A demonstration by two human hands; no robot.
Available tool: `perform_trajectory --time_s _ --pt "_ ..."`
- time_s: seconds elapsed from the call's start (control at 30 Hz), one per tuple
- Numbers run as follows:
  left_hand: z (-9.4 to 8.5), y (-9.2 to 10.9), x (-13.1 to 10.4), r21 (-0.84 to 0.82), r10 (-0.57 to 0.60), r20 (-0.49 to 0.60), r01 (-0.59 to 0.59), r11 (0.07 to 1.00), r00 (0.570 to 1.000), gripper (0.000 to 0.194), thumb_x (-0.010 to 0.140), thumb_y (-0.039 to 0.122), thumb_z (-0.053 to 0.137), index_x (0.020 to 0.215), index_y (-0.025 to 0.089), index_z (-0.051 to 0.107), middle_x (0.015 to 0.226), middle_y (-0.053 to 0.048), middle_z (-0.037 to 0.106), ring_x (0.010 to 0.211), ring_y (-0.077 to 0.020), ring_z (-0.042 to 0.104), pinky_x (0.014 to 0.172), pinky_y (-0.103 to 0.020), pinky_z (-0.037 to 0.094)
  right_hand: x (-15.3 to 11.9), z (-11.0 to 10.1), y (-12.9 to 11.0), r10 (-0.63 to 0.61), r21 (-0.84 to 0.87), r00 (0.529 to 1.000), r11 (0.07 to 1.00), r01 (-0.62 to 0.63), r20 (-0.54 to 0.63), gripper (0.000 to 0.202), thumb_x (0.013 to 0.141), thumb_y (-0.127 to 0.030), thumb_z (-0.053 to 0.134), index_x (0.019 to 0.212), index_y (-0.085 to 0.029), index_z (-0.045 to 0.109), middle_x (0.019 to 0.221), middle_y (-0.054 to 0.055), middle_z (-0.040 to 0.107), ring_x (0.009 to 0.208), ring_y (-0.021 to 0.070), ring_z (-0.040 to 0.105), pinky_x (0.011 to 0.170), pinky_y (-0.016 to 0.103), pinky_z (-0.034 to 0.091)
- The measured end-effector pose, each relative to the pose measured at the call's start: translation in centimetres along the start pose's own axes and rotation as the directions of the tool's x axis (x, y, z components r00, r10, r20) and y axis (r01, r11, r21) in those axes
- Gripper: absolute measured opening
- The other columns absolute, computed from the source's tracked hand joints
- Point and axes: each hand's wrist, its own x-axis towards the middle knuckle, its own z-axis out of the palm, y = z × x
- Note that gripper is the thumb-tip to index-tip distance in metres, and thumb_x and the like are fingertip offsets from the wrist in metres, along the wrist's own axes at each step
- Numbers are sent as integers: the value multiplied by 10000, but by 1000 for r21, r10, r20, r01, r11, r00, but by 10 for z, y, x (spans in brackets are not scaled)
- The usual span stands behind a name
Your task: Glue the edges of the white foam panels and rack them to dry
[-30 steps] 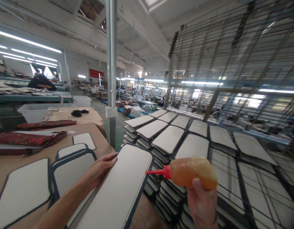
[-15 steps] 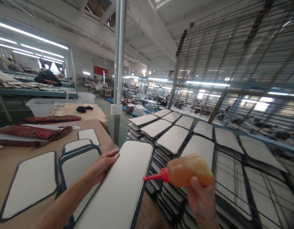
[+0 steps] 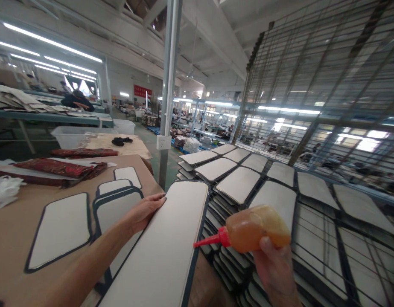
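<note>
My left hand (image 3: 149, 209) grips the left edge of a long white panel (image 3: 174, 238) with rounded corners and a dark border. In my right hand (image 3: 275, 266) lies a squeeze bottle (image 3: 257, 228) of amber liquid, tipped on its side. Its red nozzle (image 3: 212, 239) points left, and the tip is at the panel's right edge, where the white meets the dark border. Whether liquid is flowing out cannot be made out. Part of my right hand's fingers is hidden behind the bottle.
More dark-edged white panels (image 3: 64, 226) lie on the brown table (image 3: 11, 230) at left, near patterned red fabric (image 3: 56, 166). Stacked panels (image 3: 238, 183) fill a wire rack (image 3: 312, 85) at right. A metal post (image 3: 167, 94) stands ahead. A person (image 3: 77, 100) leans over a far table.
The view has turned slightly left, so the scene sits farther right. The nozzle tip has slid a little along the panel's right edge toward me. Both grips stay the same.
</note>
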Motion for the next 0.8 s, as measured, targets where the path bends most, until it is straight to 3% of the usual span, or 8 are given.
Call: perform_trajectory --time_s 0.23,0.43,0.57,0.8 --pt "-1 -2 5 13 -36 32 36 999 999 257 814 51 608 1064 87 656 734 -93 756 555 -172 696 510 -239 570 0 0 -1 19 15 1000 1000 -20 24 370 537 -332 882 876 -266 750 690 31 746 601 179 700 530 213 565" --pt "-3 -4 12 27 -49 44 47 999 998 215 839 64 580 1035 81 668 733 -99 756 548 -167 691 504 -237 567 -2 -11 3 2 -7 997 1000 -1 80 460 592 -341 856 1026 -282 717 721 39 750 626 197 707 586 265 585" --pt "-2 -3 16 36 -41 58 39 999 998 205 825 61 599 1013 77 680 740 -105 757 552 -171 692 512 -237 566 -3 -25 8 35 -20 989 999 -32 143 495 639 -325 824 1110 -294 674 790 51 759 712 238 716 670 361 597" --pt "1 0 21 41 -37 50 35 999 998 231 776 105 687 1005 76 693 735 -115 755 554 -193 695 521 -259 567 -12 -7 -2 30 -18 997 999 -28 75 508 586 -376 852 1062 -290 698 683 39 748 617 244 708 674 401 601"
